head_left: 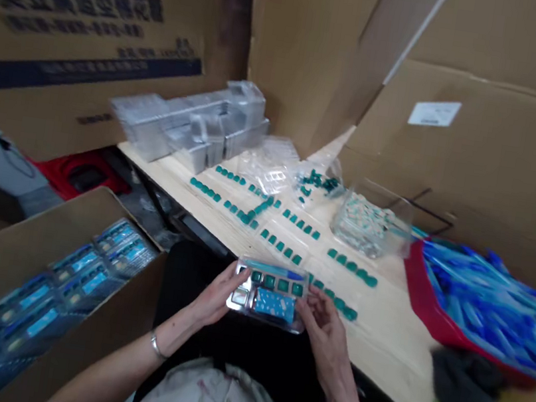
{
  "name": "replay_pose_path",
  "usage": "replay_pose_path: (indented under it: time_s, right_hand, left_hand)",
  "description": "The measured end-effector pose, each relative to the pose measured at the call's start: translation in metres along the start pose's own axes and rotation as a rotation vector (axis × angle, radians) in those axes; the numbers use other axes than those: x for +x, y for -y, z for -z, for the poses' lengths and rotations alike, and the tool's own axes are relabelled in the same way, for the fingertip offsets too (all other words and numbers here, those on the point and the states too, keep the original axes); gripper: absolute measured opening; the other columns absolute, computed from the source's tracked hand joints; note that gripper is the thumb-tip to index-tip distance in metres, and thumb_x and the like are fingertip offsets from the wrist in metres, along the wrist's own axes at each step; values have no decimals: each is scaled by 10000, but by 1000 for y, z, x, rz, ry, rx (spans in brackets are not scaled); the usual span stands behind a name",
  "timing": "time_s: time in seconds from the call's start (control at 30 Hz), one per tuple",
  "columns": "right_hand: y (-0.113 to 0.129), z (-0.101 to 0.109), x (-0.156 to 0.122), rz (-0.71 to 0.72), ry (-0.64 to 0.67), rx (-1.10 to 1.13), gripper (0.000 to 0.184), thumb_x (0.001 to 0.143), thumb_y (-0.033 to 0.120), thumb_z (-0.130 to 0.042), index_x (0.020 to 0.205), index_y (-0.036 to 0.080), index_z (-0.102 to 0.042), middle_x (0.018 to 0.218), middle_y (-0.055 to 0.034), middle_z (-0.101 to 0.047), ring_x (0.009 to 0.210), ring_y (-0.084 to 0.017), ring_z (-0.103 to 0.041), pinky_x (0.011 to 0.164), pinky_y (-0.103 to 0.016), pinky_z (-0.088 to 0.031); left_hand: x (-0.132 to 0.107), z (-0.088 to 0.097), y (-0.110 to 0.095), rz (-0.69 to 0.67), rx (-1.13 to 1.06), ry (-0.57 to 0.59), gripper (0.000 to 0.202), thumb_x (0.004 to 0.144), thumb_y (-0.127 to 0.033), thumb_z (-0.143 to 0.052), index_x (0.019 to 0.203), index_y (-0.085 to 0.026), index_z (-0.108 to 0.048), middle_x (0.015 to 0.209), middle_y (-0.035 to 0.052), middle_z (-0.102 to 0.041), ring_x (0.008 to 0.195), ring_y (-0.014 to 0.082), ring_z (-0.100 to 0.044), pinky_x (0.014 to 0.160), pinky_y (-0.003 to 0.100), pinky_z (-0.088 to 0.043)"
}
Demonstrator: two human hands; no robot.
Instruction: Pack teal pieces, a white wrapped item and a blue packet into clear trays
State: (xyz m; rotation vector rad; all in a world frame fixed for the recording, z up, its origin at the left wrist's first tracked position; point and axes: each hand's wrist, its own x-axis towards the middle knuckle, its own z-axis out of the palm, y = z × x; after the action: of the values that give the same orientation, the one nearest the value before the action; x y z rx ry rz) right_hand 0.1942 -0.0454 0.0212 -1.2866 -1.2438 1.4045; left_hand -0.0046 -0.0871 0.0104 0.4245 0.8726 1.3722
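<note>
Above my lap I hold a clear plastic blister pack (pixel 244 309) level between both hands. Its top slot carries a blue pen-like stick (pixel 282 271), with a row of green squares (pixel 269 282) below it. A blue patterned packet (pixel 274 305) fills the lower part, and a pale square sits at lower left. My left hand (pixel 220 293) grips the left end, thumb on top. My right hand (pixel 325 324) has the right end between thumb and fingers. On the table just beyond are rows of green squares (pixel 281 246) on clear packs.
An open carton (pixel 134 288) of filled blue packs stands at left. Stacked clear trays (pixel 184 121) are at the table's back left. Loose green pieces (pixel 318 182), a clear box of small pale pieces (pixel 363 222) and a red basin (pixel 426 305) of blue sticks lie beyond and to the right.
</note>
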Motion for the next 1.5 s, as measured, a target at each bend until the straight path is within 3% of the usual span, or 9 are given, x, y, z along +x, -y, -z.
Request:
replay_pose_path:
  time_s: [0.1, 0.2, 0.33, 0.43, 0.57, 0.67, 0.93, 1.13, 1.5]
  right_hand:
    - [4, -28, 12, 45, 112, -14, 530, 695, 415, -684, 1135, 176, -511, 839, -43, -569, 686, -169, -580, 521, -291, -532]
    - [11, -60, 27, 198, 248, -168, 449, 775, 416, -599, 1148, 178, -525, 837, -51, -592, 675, -167, -586, 544, -291, -532]
    - [21, -113, 66, 598, 348, -523, 341, 862, 360, -472, 1145, 192, -563, 1049, -118, -602, 911, -236, -592, 762, -385, -524]
    - [26, -166, 109, 882, 338, -789, 363, 880, 282, -437, 1218, 177, -518, 1173, -147, -562, 1121, -281, -490, 946, -469, -408]
    - [21, -239, 149, 884, 389, -1118, 507, 839, 394, -525, 1263, 123, -465, 1268, -203, -497, 1194, -325, -424, 942, -488, -371]
    - [11, -270, 151, 882, 419, -1249, 627, 768, 499, -591, 1237, 98, -480, 1262, -227, -486, 1180, -353, -413, 924, -483, -363]
    - [-8, -268, 126, 1056, 373, -1293, 492, 761, 292, -645, 1205, 149, -488, 1201, -173, -498, 1104, -306, -435, 880, -446, -385]
    - [-16, -267, 109, 1149, 380, -1325, 391, 830, 57, -433, 1206, 139, -509, 1253, -175, -472, 1092, -294, -437, 854, -418, -388]
    - [-21, -251, 110, 1439, 398, -1286, 207, 848, 93, -463, 1010, 91, -592, 1016, -140, -563, 871, -228, -476, 707, -356, -418]
  left_hand:
    - [-7, 19, -17, -88, 44, -105, 360, 766, -362, -636, 1081, -196, -585, 1038, 81, -644, 832, 177, -640, 709, 267, -492]
    - [-16, 43, -41, -164, 92, -245, 358, 753, -364, -647, 1062, -196, -579, 969, 67, -652, 739, 171, -652, 634, 273, -515]
    - [-24, 88, -86, -318, 51, -469, 332, 729, -318, -673, 1020, -189, -579, 919, 55, -667, 694, 190, -663, 571, 312, -551]
    - [-22, 130, -120, -540, -18, -642, 265, 714, -250, -687, 945, -167, -586, 816, 26, -677, 661, 158, -660, 604, 296, -561]
    - [-13, 178, -149, -673, -68, -762, 171, 732, -221, -662, 850, -136, -571, 725, 18, -660, 616, 136, -645, 622, 310, -565]
    - [-7, 198, -158, -681, -71, -781, 118, 755, -219, -632, 775, -133, -555, 676, 13, -636, 605, 137, -637, 650, 354, -569]
    - [13, 217, -167, -672, -82, -804, 116, 768, -209, -614, 750, -146, -518, 659, -3, -586, 617, 137, -630, 680, 412, -568]
    - [26, 227, -171, -687, -87, -826, 119, 778, -219, -594, 736, -145, -510, 669, 13, -604, 618, 136, -627, 680, 405, -568]
    - [39, 230, -180, -692, -87, -864, 117, 788, -219, -561, 715, -140, -516, 621, 6, -600, 597, 135, -628, 676, 390, -570]
